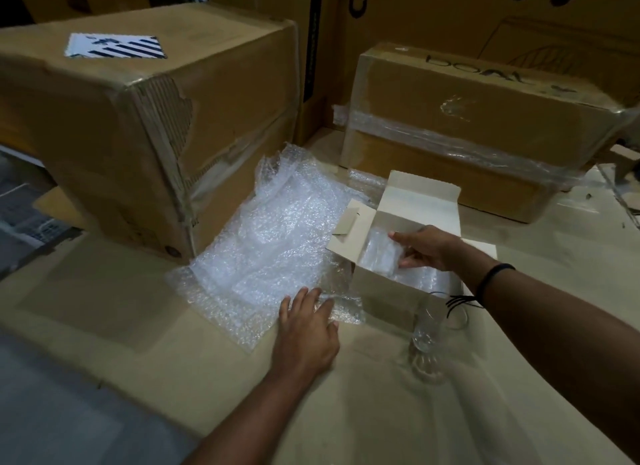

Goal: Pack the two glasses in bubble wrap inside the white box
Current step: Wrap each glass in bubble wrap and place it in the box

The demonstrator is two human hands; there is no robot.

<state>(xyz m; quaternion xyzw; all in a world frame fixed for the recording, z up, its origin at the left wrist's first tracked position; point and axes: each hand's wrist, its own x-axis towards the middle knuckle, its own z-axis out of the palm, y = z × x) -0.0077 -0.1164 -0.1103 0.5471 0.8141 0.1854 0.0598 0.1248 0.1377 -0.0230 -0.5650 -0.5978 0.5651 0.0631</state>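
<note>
The white box (pixel 377 293) stands open in the middle, its lid flap raised at the back. Over its opening my right hand (pixel 427 248) holds a glass wrapped in bubble wrap (pixel 379 253), thumb and fingers curled round it. More bubble wrap lies in the box's right half. A bare clear glass (pixel 427 322) stands upright on the cardboard surface just in front of the box's near right corner. A large loose sheet of bubble wrap (pixel 273 236) is spread to the left of the box. My left hand (pixel 308 329) rests flat on its near edge, fingers straight.
A big taped brown carton (pixel 114 118) stands at the back left, close behind the bubble wrap sheet. Another taped brown carton (pixel 485 125) sits behind the white box at the right. More cartons wall off the back. The work surface is flat brown cardboard (pixel 173 378).
</note>
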